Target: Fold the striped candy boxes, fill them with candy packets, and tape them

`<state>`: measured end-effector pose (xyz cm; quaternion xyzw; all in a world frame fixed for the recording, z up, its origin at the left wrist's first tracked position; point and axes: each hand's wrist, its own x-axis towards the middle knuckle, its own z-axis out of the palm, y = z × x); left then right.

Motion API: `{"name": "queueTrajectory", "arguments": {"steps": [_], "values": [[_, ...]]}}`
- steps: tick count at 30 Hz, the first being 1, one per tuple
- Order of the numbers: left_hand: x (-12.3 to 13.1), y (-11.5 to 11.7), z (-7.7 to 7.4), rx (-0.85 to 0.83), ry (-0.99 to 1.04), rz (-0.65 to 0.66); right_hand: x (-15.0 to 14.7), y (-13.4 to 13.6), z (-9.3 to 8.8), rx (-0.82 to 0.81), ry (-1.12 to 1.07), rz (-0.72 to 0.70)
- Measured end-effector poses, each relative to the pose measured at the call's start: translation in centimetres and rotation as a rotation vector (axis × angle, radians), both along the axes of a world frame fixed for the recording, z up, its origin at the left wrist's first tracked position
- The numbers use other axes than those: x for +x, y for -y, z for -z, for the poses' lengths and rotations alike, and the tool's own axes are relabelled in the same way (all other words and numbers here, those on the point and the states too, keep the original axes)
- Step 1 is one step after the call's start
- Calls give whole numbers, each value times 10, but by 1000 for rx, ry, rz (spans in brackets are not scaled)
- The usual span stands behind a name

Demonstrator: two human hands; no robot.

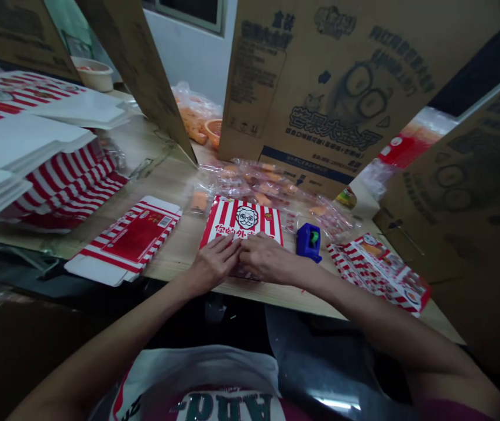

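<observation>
- The left hand point(214, 264) lies palm down on the near end of the striped carton point(243, 221). Its fingers are stretched toward the right hand, and its grip is flat and closed around nothing.
- The right hand point(268, 257) rests palm down the same way on the same near edge. Its fingers are loosely spread, and its grip is likewise slack and only pressing.
- The fingertips of the two hands meet over the middle of the carton.
- The striped carton lies flat on the bench point(162, 175), directly under both grips and reaching away beyond them. Its red-and-white stripes and printed face show past the knuckles.
- A blue tool point(309, 241) with a green part stands just to the right of the right grip. It is near that hand but apart from it.
- A heap of striped cartons point(381, 272) lies further right, beyond the blue tool.
- A flat carton point(131, 237) lies well to the left of the left grip, overhanging the bench edge.
- A stack of flat cartons point(34, 164) sits further left of that and farther back.
- Clear packets point(267, 181) with orange contents are strewn just beyond the striped carton, past both grips.
- A brown cardboard box point(341, 88) stands upright behind the packets.
</observation>
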<state>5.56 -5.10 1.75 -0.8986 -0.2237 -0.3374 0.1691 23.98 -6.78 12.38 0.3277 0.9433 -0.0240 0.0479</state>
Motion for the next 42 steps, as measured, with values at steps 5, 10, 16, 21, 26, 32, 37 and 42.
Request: {"name": "queueTrajectory", "arguments": {"steps": [5,10,16,21,26,32,37,42], "values": [[-3,1,-3,-82,-9,3,-14,-8,4,121,181,12],[2,1,-5,-106,25,27,-11,-14,-9,44,173,30],[12,-1,4,11,165,7,-1,-22,-15,-116,89,87],[9,0,2,9,127,-15,20,-29,12,-188,-230,353],[8,4,0,-42,100,-8,41,-37,44,-54,-535,605],[-12,0,-26,-267,85,115,57,-29,79,105,-839,724],[-30,-13,-55,-363,57,-9,67,-35,89,169,-901,750],[-20,-29,-4,-4,-45,-4,41,-103,45,108,-1005,539]]}}
